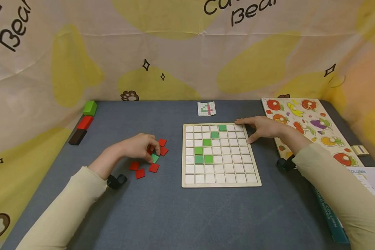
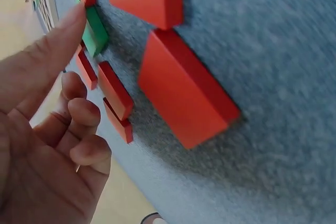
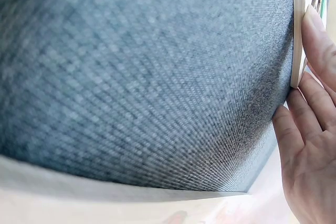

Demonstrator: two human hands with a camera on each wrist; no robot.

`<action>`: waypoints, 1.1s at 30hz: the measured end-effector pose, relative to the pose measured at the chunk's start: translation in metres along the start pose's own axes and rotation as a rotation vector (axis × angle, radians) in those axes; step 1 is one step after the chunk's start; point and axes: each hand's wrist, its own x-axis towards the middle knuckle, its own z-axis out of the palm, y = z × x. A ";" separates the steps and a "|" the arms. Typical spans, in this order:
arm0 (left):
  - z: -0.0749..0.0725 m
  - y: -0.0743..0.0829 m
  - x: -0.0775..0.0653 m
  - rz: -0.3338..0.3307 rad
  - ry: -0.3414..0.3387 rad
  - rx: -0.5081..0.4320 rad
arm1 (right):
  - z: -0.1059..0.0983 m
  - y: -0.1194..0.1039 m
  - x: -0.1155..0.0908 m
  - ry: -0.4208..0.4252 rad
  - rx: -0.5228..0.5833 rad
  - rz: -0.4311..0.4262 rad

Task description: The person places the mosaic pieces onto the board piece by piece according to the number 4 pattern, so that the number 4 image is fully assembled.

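My left hand (image 1: 139,146) is low over a loose group of small square tiles, its thumb and index finger pinching a green tile (image 1: 155,158). In the left wrist view the thumb tip overlaps that green tile (image 2: 95,32), and the other fingers are bent. Several red tiles (image 1: 140,173) lie around it on the table. Beside them is a square wooden board (image 1: 221,185) with a white grid; several green tiles (image 1: 207,142) sit in its cells in a stepped line. My right hand (image 1: 264,127) rests at the board's upper right corner, thumb along the right edge, fingers extended to the top edge.
A small card (image 1: 206,109) with a coloured grid pattern lies behind the board. Stacks of green (image 1: 90,108), red (image 1: 85,123) and dark (image 1: 77,136) tiles stand at the back left. A fruit puzzle board (image 1: 309,118) and a teal box (image 1: 332,218) are on the right.
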 end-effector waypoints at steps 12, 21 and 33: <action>0.000 0.003 -0.002 -0.006 -0.025 0.046 | 0.000 -0.001 0.002 -0.006 0.001 0.003; 0.000 0.005 0.007 0.041 0.103 -0.020 | 0.000 0.000 0.001 -0.004 0.008 0.009; 0.031 0.072 0.062 -0.015 0.308 -0.226 | -0.001 0.001 0.002 0.002 -0.017 0.004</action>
